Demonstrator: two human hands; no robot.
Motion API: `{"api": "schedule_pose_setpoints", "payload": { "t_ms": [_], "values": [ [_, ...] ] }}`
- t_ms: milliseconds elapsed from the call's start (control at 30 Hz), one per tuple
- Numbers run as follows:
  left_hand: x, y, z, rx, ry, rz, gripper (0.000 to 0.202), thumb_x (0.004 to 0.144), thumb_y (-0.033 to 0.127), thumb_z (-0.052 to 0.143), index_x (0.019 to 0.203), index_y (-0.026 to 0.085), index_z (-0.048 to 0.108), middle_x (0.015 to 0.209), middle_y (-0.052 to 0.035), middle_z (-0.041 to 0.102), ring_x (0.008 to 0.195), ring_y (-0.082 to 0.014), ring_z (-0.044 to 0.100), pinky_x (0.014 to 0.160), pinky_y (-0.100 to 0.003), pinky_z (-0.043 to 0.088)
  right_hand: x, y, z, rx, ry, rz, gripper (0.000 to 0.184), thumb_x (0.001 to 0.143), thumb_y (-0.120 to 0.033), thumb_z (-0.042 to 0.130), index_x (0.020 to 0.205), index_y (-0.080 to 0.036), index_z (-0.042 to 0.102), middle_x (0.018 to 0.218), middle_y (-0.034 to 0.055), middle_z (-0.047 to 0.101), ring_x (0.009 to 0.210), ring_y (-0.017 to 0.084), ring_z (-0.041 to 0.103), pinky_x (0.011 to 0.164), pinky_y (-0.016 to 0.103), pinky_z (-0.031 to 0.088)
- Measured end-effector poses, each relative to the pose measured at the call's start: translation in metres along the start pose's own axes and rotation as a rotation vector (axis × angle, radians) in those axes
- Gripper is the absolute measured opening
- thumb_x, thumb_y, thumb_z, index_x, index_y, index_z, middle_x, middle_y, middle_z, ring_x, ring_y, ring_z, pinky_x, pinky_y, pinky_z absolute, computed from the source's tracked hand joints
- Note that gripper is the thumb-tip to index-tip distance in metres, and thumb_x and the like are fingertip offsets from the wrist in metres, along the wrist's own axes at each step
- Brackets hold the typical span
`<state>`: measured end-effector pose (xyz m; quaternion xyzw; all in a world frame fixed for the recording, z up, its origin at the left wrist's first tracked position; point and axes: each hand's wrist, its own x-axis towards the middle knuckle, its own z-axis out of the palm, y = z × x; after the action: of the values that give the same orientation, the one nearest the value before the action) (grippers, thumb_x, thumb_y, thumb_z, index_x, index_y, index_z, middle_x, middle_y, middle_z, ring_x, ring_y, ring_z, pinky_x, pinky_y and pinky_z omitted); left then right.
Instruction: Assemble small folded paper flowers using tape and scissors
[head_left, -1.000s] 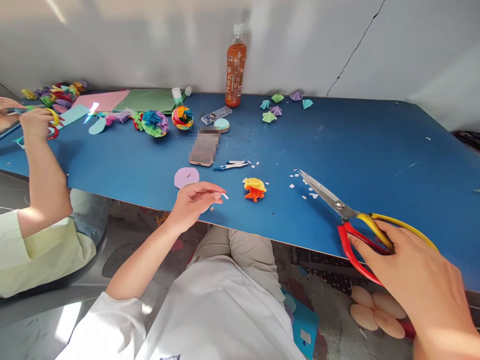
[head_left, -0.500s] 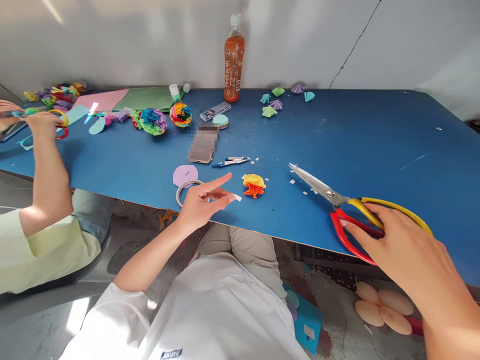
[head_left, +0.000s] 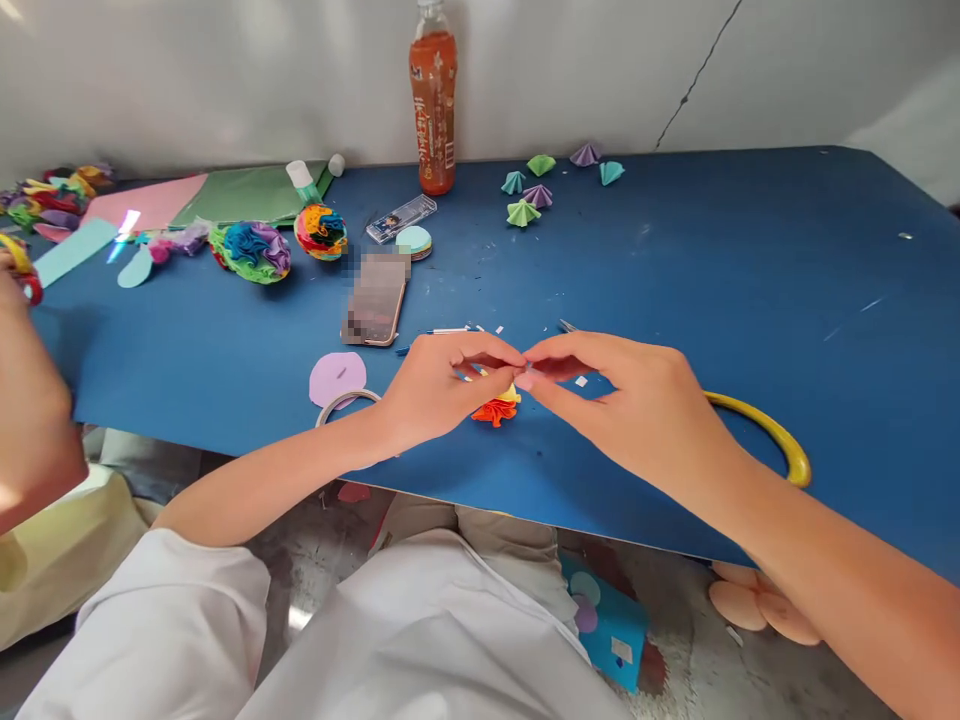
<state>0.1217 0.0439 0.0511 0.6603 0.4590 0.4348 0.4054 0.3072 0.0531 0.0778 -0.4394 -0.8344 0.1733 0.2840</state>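
My left hand [head_left: 435, 395] and my right hand [head_left: 637, 400] meet fingertip to fingertip above the table. Both are closed in a pinch on a tiny piece of white tape [head_left: 523, 370], mostly hidden by the fingers. Just below them a yellow and orange pleated paper piece [head_left: 495, 412] lies on the table, partly covered by my left hand. Scissors with a yellow handle [head_left: 784, 440] rest under my right hand, largely hidden. Beside my left wrist are a tape roll [head_left: 324, 415] and a purple paper disc [head_left: 334, 378].
On the blue table [head_left: 712, 270] are a phone [head_left: 377, 300], a drink bottle [head_left: 433, 115], a glue stick [head_left: 303, 182], paper pompoms [head_left: 255, 250] and several folded paper pieces [head_left: 523, 212]. Small white scraps [head_left: 581, 381] lie near my hands. Another person's arm [head_left: 34, 400] is at the left.
My right hand has let go of the scissors, which now lie on the table, and moved left to my left hand. The left hand has moved slightly right and up with the white piece.
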Motion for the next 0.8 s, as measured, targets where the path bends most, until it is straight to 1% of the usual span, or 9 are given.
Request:
{"api": "schedule_pose_setpoints", "payload": {
  "t_ms": [100, 200, 267, 300, 367, 400, 533, 633, 800],
  "values": [
    [0.003, -0.006, 0.001, -0.060, 0.051, -0.027, 0.010, 0.081, 0.022, 0.063, 0.084, 0.017, 0.071, 0.083, -0.0005, 0.074, 0.073, -0.0104, 0.068, 0.063, -0.020, 0.053, 0.009, 0.003, 0.010, -0.009, 0.044, -0.015, 0.014, 0.085, -0.029, 0.056, 0.087, -0.023, 0.069, 0.082, -0.0007, 0.072, 0.069, 0.013, 0.066, 0.055, 0.023, 0.049],
    [0.005, -0.013, 0.000, -0.114, 0.045, -0.043, 0.010, 0.081, 0.025, 0.064, 0.083, 0.017, 0.069, 0.084, -0.0010, 0.074, 0.076, -0.0122, 0.069, 0.065, -0.022, 0.054, 0.010, 0.013, 0.014, 0.038, 0.053, -0.017, 0.014, 0.085, -0.027, 0.055, 0.084, -0.024, 0.069, 0.082, -0.0014, 0.071, 0.068, 0.012, 0.065, 0.062, 0.024, 0.053],
    [0.005, -0.018, 0.001, -0.135, 0.041, -0.063, 0.019, 0.082, 0.027, 0.064, 0.098, 0.018, 0.066, 0.086, -0.0014, 0.074, 0.078, -0.0131, 0.070, 0.070, -0.024, 0.055, 0.011, 0.019, 0.017, 0.047, 0.071, -0.038, 0.015, 0.086, -0.026, 0.055, 0.083, -0.024, 0.069, 0.083, -0.0014, 0.071, 0.069, 0.012, 0.065, 0.065, 0.024, 0.053],
    [0.006, -0.020, 0.001, -0.121, 0.046, -0.074, 0.031, 0.082, 0.028, 0.064, 0.111, 0.019, 0.060, 0.089, -0.0016, 0.074, 0.078, -0.0132, 0.069, 0.071, -0.025, 0.055, 0.011, 0.021, 0.019, 0.034, 0.080, -0.053, 0.015, 0.086, -0.025, 0.055, 0.083, -0.023, 0.069, 0.083, -0.0011, 0.071, 0.070, 0.012, 0.064, 0.065, 0.024, 0.053],
    [0.006, -0.025, 0.001, -0.011, 0.041, -0.092, 0.056, 0.080, 0.028, 0.066, 0.131, 0.022, 0.044, 0.095, -0.0018, 0.073, 0.076, -0.0127, 0.067, 0.069, -0.026, 0.054, 0.012, 0.025, 0.022, -0.007, 0.088, -0.080, 0.015, 0.087, -0.024, 0.055, 0.082, -0.022, 0.069, 0.083, 0.0000, 0.071, 0.071, 0.012, 0.064, 0.064, 0.024, 0.052],
    [0.006, -0.027, 0.000, 0.079, 0.020, -0.093, 0.058, 0.079, 0.027, 0.066, 0.132, 0.023, 0.042, 0.097, -0.0019, 0.073, 0.074, -0.0123, 0.066, 0.066, -0.025, 0.052, 0.011, 0.027, 0.023, -0.022, 0.080, -0.091, 0.015, 0.087, -0.024, 0.054, 0.082, -0.022, 0.069, 0.082, 0.0003, 0.071, 0.071, 0.012, 0.064, 0.063, 0.024, 0.051],
    [0.007, -0.031, -0.006, 0.346, -0.097, -0.089, 0.022, 0.079, 0.026, 0.063, 0.100, 0.019, 0.064, 0.101, -0.0027, 0.070, 0.069, -0.0107, 0.061, 0.059, -0.023, 0.046, 0.006, 0.031, 0.026, -0.031, -0.026, -0.096, 0.015, 0.085, -0.025, 0.055, 0.080, -0.023, 0.069, 0.078, -0.0011, 0.071, 0.067, 0.012, 0.064, 0.059, 0.023, 0.050],
    [0.008, -0.031, -0.011, 0.325, -0.137, -0.127, 0.019, 0.079, 0.026, 0.061, 0.095, 0.018, 0.065, 0.094, -0.0019, 0.070, 0.067, -0.0098, 0.060, 0.057, -0.021, 0.045, 0.000, 0.032, 0.027, -0.025, -0.085, -0.091, 0.014, 0.083, -0.024, 0.056, 0.078, -0.024, 0.068, 0.074, -0.0031, 0.070, 0.062, 0.011, 0.063, 0.058, 0.022, 0.050],
    [0.008, -0.029, -0.013, 0.277, -0.192, -0.177, 0.013, 0.077, 0.021, 0.060, 0.088, 0.016, 0.065, 0.083, -0.0004, 0.070, 0.062, -0.0091, 0.061, 0.055, -0.020, 0.045, -0.005, 0.033, 0.033, -0.062, -0.074, -0.116, 0.014, 0.084, -0.023, 0.056, 0.077, -0.023, 0.069, 0.073, -0.0023, 0.071, 0.061, 0.012, 0.064, 0.060, 0.024, 0.052]
  ]
}}
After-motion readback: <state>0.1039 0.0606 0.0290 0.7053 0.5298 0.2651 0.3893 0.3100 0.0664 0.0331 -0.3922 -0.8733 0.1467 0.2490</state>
